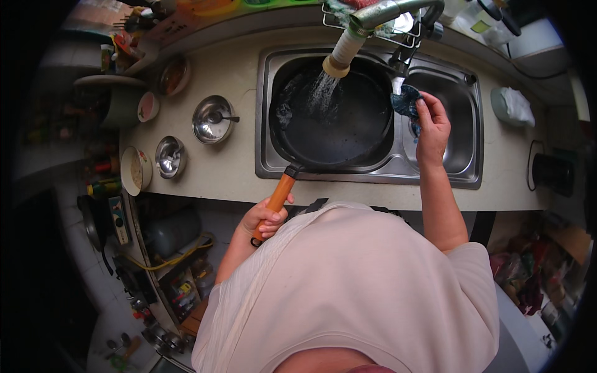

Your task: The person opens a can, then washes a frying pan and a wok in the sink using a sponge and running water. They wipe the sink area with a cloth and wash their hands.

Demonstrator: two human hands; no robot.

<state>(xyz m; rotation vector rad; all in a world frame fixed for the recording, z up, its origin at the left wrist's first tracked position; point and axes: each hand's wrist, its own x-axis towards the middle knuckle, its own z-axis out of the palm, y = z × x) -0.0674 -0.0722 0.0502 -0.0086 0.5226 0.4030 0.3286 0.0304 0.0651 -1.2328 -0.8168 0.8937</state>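
A large black wok [345,135] sits in the left basin of a stainless steel double sink [263,140]. My left hand [269,219] is shut around its orange handle [281,192], which slants over the front rim toward my body. Water [322,95] pours into the wok from a faucet [345,53] with a white flexible spout. Pinched between the thumb and fingers of my right hand [433,123] is a dark blue scrubbing cloth or pad [406,101]. That hand hovers over the divider and the right basin [459,135], apart from the wok.
Left of the sink stand a steel bowl [205,133] with a spoon, a smaller steel bowl [179,163], and a floral bowl [145,165] near the counter's edge. A wire rack [329,18] hangs behind the faucet. At right is a pale container [501,105] with white cloth or paper.
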